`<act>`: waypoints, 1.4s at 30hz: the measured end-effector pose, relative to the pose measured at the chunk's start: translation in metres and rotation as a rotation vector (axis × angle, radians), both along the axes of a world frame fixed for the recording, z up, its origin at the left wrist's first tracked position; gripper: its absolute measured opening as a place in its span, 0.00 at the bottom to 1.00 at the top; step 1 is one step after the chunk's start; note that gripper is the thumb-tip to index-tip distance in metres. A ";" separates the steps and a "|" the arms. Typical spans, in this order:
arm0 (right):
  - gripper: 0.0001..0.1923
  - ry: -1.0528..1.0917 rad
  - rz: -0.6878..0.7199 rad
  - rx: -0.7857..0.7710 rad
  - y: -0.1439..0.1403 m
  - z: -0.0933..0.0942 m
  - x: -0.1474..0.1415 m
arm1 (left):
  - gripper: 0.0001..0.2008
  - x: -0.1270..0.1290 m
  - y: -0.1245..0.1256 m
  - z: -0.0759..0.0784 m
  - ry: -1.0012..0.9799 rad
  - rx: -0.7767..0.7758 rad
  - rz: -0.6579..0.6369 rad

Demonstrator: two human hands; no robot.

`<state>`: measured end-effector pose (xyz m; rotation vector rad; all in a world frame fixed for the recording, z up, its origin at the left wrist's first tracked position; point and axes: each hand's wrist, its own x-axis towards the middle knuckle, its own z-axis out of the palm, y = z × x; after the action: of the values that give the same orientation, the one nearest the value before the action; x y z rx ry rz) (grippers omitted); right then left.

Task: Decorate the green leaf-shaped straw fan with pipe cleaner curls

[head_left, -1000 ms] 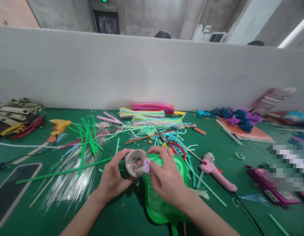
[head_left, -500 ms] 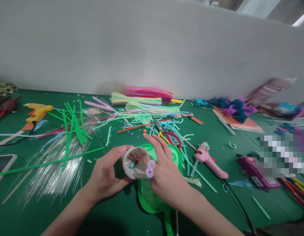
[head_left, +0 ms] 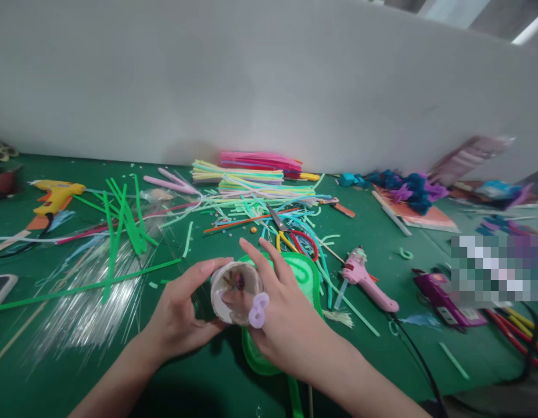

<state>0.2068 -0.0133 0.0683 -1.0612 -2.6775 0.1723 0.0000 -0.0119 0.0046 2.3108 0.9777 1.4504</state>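
My left hand (head_left: 182, 316) grips a small round clear cup (head_left: 235, 291) with tiny beads inside, tilted with its mouth toward me. My right hand (head_left: 283, 316) is at the cup's mouth, one fingertip reaching inside, with a small lilac loop-shaped piece (head_left: 258, 309) pinched at its thumb. Both hands hover over a bright green leaf-shaped plastic piece (head_left: 306, 277) lying on the green table (head_left: 373, 354).
Red-handled scissors (head_left: 295, 237) and loose coloured strips (head_left: 251, 188) lie just beyond the hands. A pink glue gun (head_left: 365, 280) sits to the right, a yellow glue gun (head_left: 55, 194) far left. Clear thin strips (head_left: 90, 296) spread at left; a white partition (head_left: 269, 81) stands behind.
The view dropped lower and shifted. My right hand's finger went from beside the cup into its mouth, and the lilac piece moved slightly down-left with it.
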 end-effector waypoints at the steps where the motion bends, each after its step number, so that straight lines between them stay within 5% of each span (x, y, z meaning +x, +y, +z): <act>1: 0.21 -0.003 -0.013 0.028 0.000 0.000 -0.001 | 0.55 0.000 0.000 0.000 -0.002 -0.001 -0.012; 8: 0.27 -0.062 -0.109 0.116 0.001 -0.001 0.004 | 0.56 0.000 0.000 -0.001 -0.004 0.000 -0.048; 24: 0.23 0.055 -0.068 -0.014 -0.008 0.005 0.010 | 0.48 0.001 -0.004 -0.004 0.007 -0.095 0.026; 28: 0.16 0.246 -0.130 0.034 -0.012 0.007 0.022 | 0.48 -0.001 0.004 -0.010 -0.004 -0.051 0.270; 32: 0.05 0.443 -0.237 0.174 -0.008 -0.002 0.035 | 0.46 -0.010 0.021 -0.008 -0.278 -0.151 0.594; 37: 0.11 0.495 -0.271 0.168 -0.008 -0.009 0.042 | 0.45 -0.043 0.037 0.003 -0.576 -0.328 0.677; 42: 0.07 0.271 -0.193 0.112 0.010 -0.008 0.040 | 0.42 -0.078 0.039 0.003 -0.734 -0.244 0.763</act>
<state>0.2467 -0.0034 0.0605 -1.1621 -2.3031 0.1187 -0.0780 0.0270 0.0076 1.0685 1.7090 2.0510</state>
